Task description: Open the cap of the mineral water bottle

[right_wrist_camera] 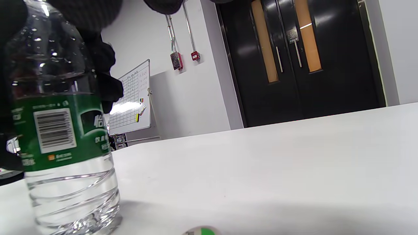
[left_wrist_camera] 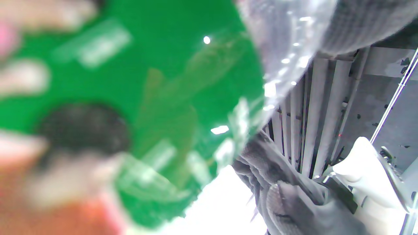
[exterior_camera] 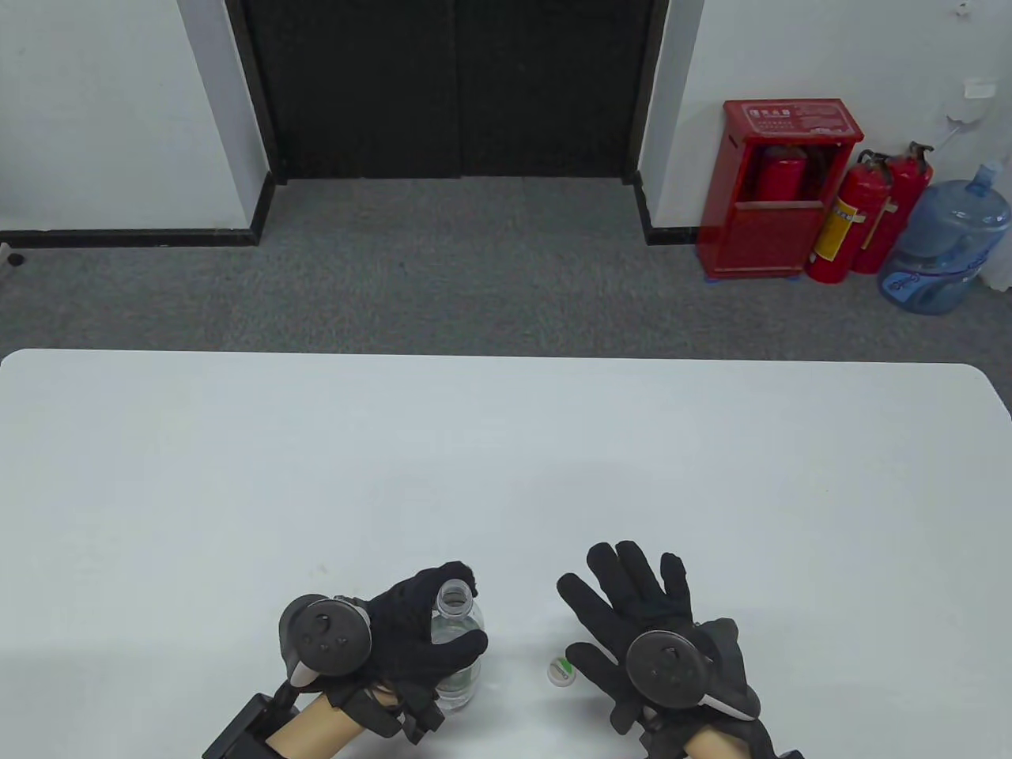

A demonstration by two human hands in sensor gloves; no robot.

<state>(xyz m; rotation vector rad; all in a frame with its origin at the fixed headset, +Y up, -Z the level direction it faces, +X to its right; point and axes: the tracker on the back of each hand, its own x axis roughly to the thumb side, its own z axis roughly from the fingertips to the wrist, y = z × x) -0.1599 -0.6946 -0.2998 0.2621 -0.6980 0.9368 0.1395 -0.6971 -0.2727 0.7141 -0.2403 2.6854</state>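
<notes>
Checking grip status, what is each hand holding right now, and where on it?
The left hand grips the bottle around its upper body. The right hand holds nothing; the cap lies beside it on the table.

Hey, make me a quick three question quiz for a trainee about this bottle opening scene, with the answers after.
1. True or false: the cap is on the bottle.
2. Which hand grips the bottle? A) left hand B) right hand C) neither
3. Fill in: the cap lies on the ___, between the bottle and the right hand.

Key
1. False: the neck is open and the cap lies off it.
2. A: the left hand wraps the upright bottle; the right hand is spread, holding nothing.
3. table
</notes>
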